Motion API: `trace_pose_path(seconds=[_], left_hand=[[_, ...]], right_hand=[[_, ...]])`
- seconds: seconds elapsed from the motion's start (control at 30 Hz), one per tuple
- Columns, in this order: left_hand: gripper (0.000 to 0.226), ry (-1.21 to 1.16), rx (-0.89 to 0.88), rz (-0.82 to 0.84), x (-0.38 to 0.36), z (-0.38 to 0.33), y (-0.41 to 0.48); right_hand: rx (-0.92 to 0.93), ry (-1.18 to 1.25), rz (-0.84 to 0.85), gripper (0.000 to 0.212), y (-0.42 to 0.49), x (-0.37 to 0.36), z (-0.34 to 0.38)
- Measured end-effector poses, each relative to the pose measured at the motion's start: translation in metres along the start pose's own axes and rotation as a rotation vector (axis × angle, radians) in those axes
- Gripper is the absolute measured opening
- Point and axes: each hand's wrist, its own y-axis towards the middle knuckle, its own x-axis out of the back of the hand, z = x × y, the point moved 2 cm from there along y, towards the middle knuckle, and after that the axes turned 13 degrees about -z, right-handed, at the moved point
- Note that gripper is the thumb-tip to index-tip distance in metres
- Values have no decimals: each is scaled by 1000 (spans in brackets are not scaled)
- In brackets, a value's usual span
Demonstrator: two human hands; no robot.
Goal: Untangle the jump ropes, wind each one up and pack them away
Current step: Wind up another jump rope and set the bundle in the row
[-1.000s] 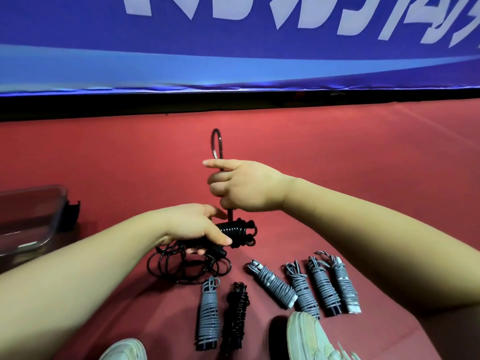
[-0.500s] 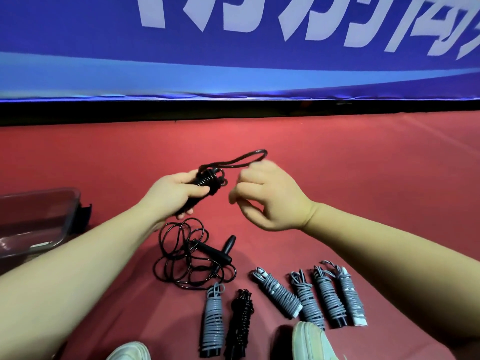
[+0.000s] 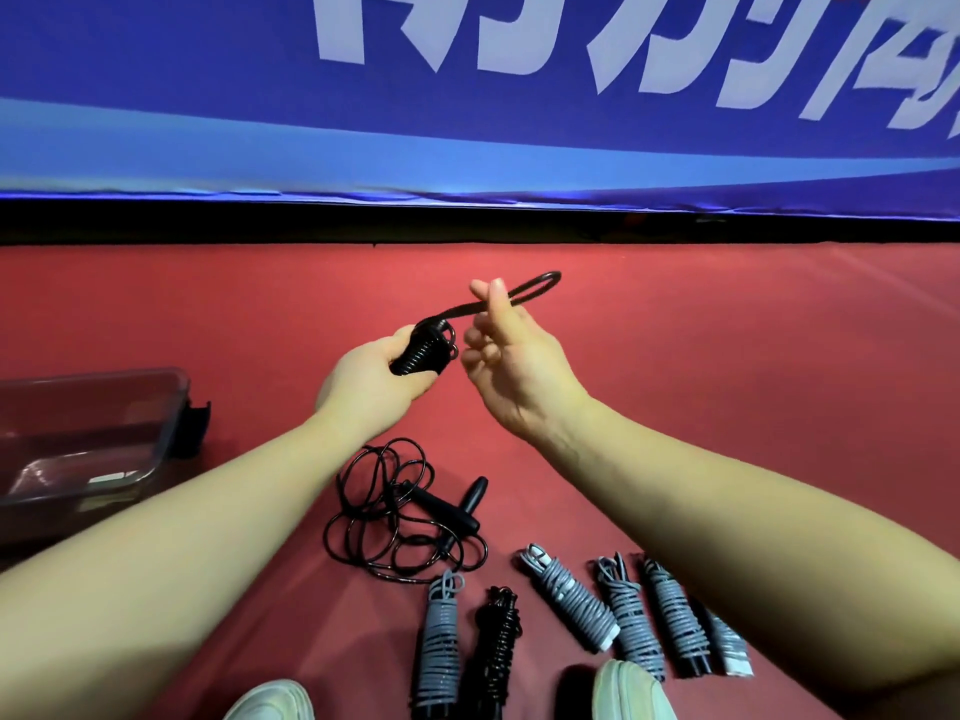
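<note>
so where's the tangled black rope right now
Head view, lower centre: the tangled black rope lies on the red floor, right of the clear box and just beyond the row of wound ropes.

A blue banner point(image 3: 208, 70) with white lettering backs the red floor point(image 3: 727, 381); 2 pale shoes point(image 3: 631, 691) at bottom edge.

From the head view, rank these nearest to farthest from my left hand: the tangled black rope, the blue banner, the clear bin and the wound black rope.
1. Wound black rope: gripped in the left hand.
2. Tangled black rope: on the floor below that forearm.
3. Clear bin: on the floor, off to the left.
4. Blue banner: along the back, farthest.
</note>
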Motion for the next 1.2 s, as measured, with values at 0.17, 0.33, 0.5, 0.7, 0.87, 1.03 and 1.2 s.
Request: trace_pose_path(seconds=[0.17, 0.33, 0.5, 0.7, 0.87, 1.03, 1.2], left_hand=[[50, -270, 91, -44, -3, -5, -2], [54, -540, 140, -38, -9, -17, -13], [55, -736, 102, 41, -10, -17, -21], [63, -961, 139, 198, -7, -24, -22], [62, -848, 7, 299, -12, -31, -22], [59, -757, -30, 249, -16, -30, -22], [54, -782, -46, 234, -15, -37, -22]], right_hand=[[-59, 69, -52, 37, 13, 3, -1], [-277, 190, -139, 30, 25, 16, -12], [-528, -174, -83, 30, 25, 23, 1], [-178, -763, -14, 19, 18, 26, 27], [0, -725, 41, 32, 16, 36, 26], [494, -975, 108, 27, 15, 39, 27], [614, -908, 59, 26, 22, 39, 25]])
